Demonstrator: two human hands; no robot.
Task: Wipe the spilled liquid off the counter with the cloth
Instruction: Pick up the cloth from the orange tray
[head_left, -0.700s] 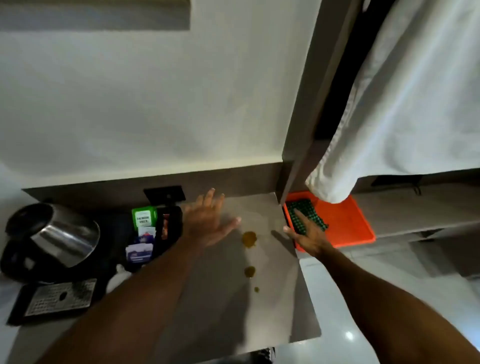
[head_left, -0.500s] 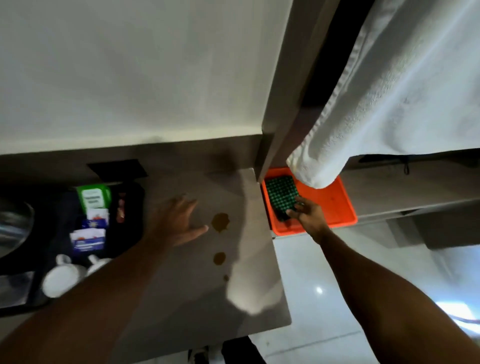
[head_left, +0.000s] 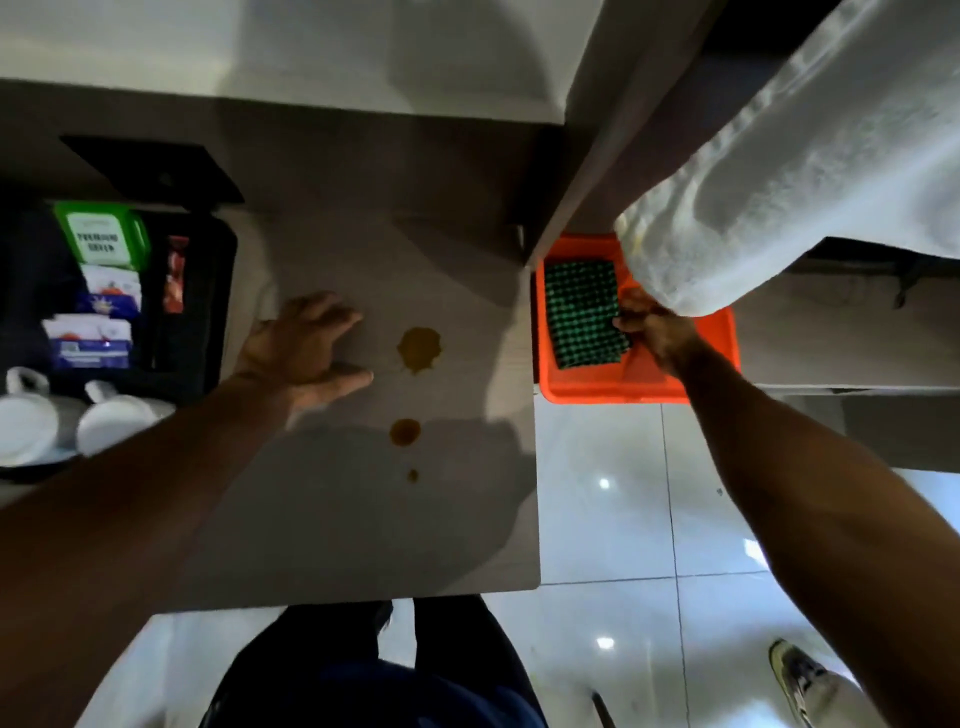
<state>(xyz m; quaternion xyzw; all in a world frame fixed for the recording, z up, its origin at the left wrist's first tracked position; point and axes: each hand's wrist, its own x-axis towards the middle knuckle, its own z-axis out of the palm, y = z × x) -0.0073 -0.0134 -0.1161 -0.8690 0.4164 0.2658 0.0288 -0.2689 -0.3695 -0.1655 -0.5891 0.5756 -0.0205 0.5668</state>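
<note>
Since the earlier frame the right hand (head_left: 655, 335) had closed its fingers on the green cloth (head_left: 584, 314) in the orange tray (head_left: 717, 358), ready to lift it; the left hand (head_left: 304, 345), fingers spread, braced flat on the counter (head_left: 467, 519) beside the spilled liquid (head_left: 420, 349)

Dim overall; your forearms throw broad soft shadows across the counter (head_left: 457, 291). Ceiling lights glare as small white spots on the glossy floor tiles (head_left: 602, 519) at 5 o'clock. Slight motion blur (worst at edges), wide-angle bending of straight lines.
</note>
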